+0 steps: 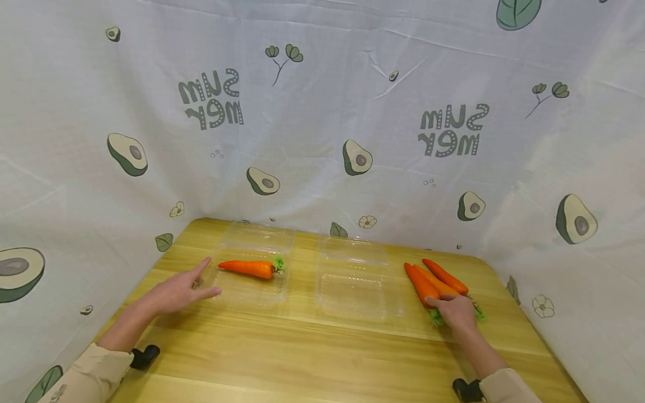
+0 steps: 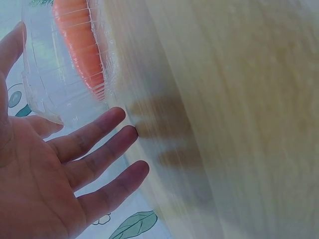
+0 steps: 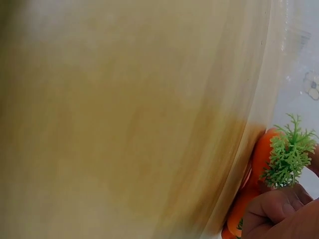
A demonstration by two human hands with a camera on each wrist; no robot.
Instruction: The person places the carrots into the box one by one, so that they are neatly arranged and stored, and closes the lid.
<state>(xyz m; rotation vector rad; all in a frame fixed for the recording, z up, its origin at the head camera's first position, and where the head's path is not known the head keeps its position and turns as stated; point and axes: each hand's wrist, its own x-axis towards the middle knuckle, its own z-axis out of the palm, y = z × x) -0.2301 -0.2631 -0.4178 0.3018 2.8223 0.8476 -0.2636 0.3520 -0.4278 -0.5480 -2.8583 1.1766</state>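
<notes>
On the left, one orange carrot (image 1: 247, 268) with a green leafy top lies in an open clear plastic box (image 1: 252, 294). My left hand (image 1: 176, 291) is at this box's left edge, fingers spread and holding nothing; the left wrist view shows its fingers (image 2: 102, 164) next to the clear wall. At the right, three carrots lie close together on the table, tips pointing away from me. My right hand (image 1: 456, 313) reaches over their leafy ends and pinches the leftmost carrot (image 1: 422, 284). In the right wrist view, green leaves (image 3: 289, 154) stick out beside the curled fingers.
A second open clear box (image 1: 353, 296), with its lid folded back, stands between the first box and the carrots. The wooden table (image 1: 302, 358) ends at a white printed cloth (image 1: 312, 123) hanging behind and along both sides.
</notes>
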